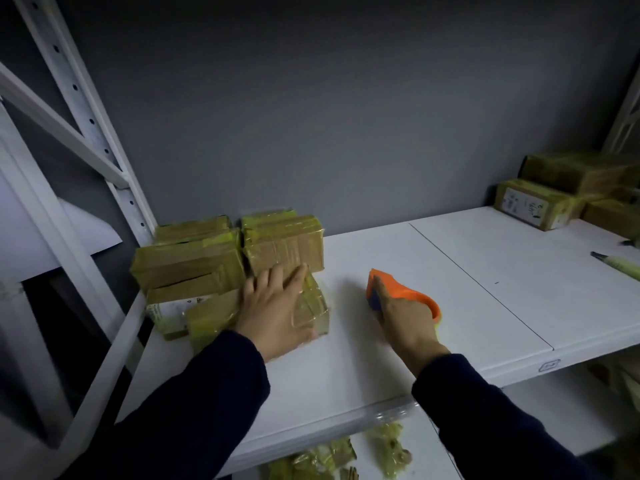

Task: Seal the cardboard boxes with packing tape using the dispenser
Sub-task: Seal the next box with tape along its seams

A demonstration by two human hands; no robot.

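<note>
Taped boxes crowd L, dispenser R.

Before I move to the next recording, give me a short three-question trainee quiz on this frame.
1. True or false: the orange plastic tape dispenser is held by the left hand.
2. Which lies under the left hand? A) a small tape-wrapped cardboard box B) the pale green pencil C) the dispenser
3. Fill in: the stack of taped brown cardboard boxes stands at the ____ end of the white shelf board.

Key: 1 false, the right hand grips it, resting on the shelf; 2 A; 3 left.
</note>
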